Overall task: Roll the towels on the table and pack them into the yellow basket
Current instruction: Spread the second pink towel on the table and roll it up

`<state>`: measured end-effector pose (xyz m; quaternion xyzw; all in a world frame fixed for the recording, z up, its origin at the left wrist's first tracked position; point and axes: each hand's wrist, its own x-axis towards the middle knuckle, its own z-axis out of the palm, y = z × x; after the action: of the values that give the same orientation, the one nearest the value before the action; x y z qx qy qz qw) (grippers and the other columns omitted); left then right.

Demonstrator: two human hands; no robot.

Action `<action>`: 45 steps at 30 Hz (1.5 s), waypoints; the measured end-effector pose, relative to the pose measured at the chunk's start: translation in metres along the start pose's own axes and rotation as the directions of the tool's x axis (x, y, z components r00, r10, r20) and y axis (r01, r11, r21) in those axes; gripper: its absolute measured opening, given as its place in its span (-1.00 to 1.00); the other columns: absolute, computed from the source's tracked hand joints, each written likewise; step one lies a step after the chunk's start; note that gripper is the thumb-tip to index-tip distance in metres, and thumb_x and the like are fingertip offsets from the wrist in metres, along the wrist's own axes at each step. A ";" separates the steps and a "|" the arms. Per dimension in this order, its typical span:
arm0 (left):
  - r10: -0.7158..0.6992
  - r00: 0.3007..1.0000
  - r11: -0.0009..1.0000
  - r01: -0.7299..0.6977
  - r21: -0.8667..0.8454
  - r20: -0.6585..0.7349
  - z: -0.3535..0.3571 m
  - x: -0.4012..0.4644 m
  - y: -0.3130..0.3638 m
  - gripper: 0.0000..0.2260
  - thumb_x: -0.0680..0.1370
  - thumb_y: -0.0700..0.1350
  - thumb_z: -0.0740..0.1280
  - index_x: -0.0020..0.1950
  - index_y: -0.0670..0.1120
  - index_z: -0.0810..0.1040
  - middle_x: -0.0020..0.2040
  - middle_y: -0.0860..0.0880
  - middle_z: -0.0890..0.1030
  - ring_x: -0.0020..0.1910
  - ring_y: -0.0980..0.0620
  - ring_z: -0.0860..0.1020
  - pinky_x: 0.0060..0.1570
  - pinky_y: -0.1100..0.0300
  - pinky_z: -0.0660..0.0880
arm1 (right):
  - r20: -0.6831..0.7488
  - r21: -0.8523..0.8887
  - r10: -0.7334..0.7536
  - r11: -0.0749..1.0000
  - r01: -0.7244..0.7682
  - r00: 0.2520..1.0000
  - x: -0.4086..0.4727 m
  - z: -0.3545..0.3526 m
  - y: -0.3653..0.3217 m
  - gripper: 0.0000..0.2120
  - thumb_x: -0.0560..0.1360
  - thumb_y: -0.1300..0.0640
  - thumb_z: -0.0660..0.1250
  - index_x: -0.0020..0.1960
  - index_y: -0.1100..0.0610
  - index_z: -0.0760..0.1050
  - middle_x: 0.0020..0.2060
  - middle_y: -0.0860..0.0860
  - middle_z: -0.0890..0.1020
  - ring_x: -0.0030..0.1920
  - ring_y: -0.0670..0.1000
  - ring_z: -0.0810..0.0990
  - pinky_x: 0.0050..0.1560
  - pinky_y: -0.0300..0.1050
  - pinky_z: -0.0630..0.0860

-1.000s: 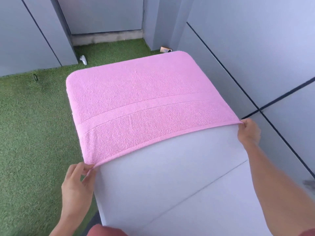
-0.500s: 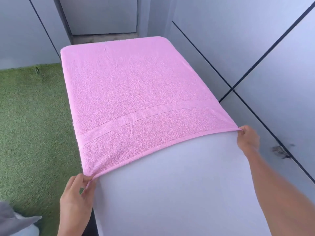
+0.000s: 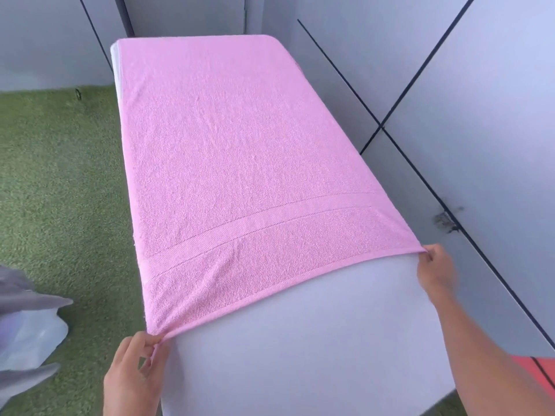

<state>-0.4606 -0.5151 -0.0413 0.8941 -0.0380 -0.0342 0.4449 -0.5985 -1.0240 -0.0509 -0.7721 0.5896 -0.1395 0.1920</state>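
A pink towel lies spread flat over the far part of a white table, reaching its far edge. A woven band runs across the towel near its close hem. My left hand pinches the near left corner at the table's left edge. My right hand pinches the near right corner at the table's right edge. The hem is stretched taut between both hands. No yellow basket is in view.
Green artificial grass covers the floor left of the table. Grey wall panels with dark seams stand close along the right and behind. A grey and white bundle lies on the grass at lower left. A red patch shows at lower right.
The view has swung right and closer, so more towel length shows. Both hands keep their corners, and the towel has been drawn nearer and pulled flatter. The grey bundle came into view at left.
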 end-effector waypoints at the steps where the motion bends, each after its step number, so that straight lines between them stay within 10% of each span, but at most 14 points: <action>1: -0.004 1.000 1.000 0.004 0.003 -0.007 -0.001 -0.014 -0.001 -0.76 0.39 -0.40 0.46 -0.25 -0.07 0.56 -0.26 -0.07 0.50 -0.22 0.36 0.47 -0.17 0.68 0.30 | 0.000 0.007 0.003 1.000 -0.003 1.000 -0.006 -0.004 0.007 -0.85 0.59 0.23 0.16 0.06 0.22 0.49 -0.05 0.19 0.61 -0.02 0.22 0.56 -0.16 -0.07 0.28; 15: -0.042 0.987 0.999 0.047 0.027 -0.157 -0.007 -0.222 -0.010 -0.75 0.39 -0.43 0.45 -0.20 -0.08 0.57 -0.23 -0.09 0.50 -0.18 0.38 0.47 -0.17 0.66 0.31 | 0.242 0.007 -0.110 0.994 0.111 0.964 -0.063 -0.073 0.111 -0.83 0.62 0.18 0.15 0.16 0.22 0.41 0.05 0.22 0.58 0.03 0.23 0.55 -0.11 -0.05 0.32; 22: 0.077 0.996 0.862 -0.042 0.505 -0.049 -0.005 -0.229 -0.001 -0.71 0.39 -0.20 0.51 0.06 0.01 0.60 0.07 -0.12 0.46 0.03 -0.22 0.41 -0.06 -0.14 0.43 | 0.331 -0.330 -0.481 0.747 0.577 0.812 -0.102 -0.094 0.118 -0.57 0.56 0.16 0.26 0.41 0.01 0.34 0.34 0.09 0.42 0.34 0.17 0.36 0.23 0.13 0.39; 27: 0.281 0.937 0.768 -0.348 0.538 0.206 0.016 -0.215 0.023 -0.62 0.31 -0.34 0.53 0.03 -0.02 0.61 -0.08 -0.02 0.55 -0.15 -0.07 0.50 -0.34 0.08 0.51 | 0.379 -0.309 -0.575 0.660 0.685 0.725 -0.123 -0.086 0.096 -0.77 0.53 0.23 0.27 0.15 0.04 0.50 0.06 0.02 0.56 0.11 0.13 0.50 -0.04 0.04 0.44; 31: 0.228 0.960 0.771 -0.281 0.571 0.165 0.029 -0.206 0.023 -0.72 0.34 -0.32 0.52 -0.04 -0.07 0.58 -0.12 0.00 0.55 -0.19 -0.04 0.47 -0.42 0.13 0.45 | 0.354 -0.318 -0.623 0.621 0.716 0.698 -0.112 -0.084 0.102 -0.88 0.44 0.26 0.38 -0.11 0.08 0.50 -0.16 0.01 0.55 -0.09 0.13 0.55 -0.25 -0.02 0.44; 45: 0.051 0.996 0.820 -0.085 0.567 0.076 0.041 -0.209 0.034 -0.92 0.53 -0.23 0.33 -0.03 -0.07 0.53 -0.09 -0.02 0.50 -0.11 -0.05 0.42 -0.40 0.06 0.46 | 0.381 -0.219 -0.725 0.532 0.818 0.574 -0.076 -0.087 0.124 -0.95 0.50 0.18 0.36 -0.07 0.07 0.52 -0.15 -0.05 0.56 -0.14 0.07 0.50 -0.27 -0.02 0.45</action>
<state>-0.6741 -0.5469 -0.0330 0.9828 -0.0909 -0.0312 0.1575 -0.7640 -0.9907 -0.0299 -0.9849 0.1703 0.0000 0.0305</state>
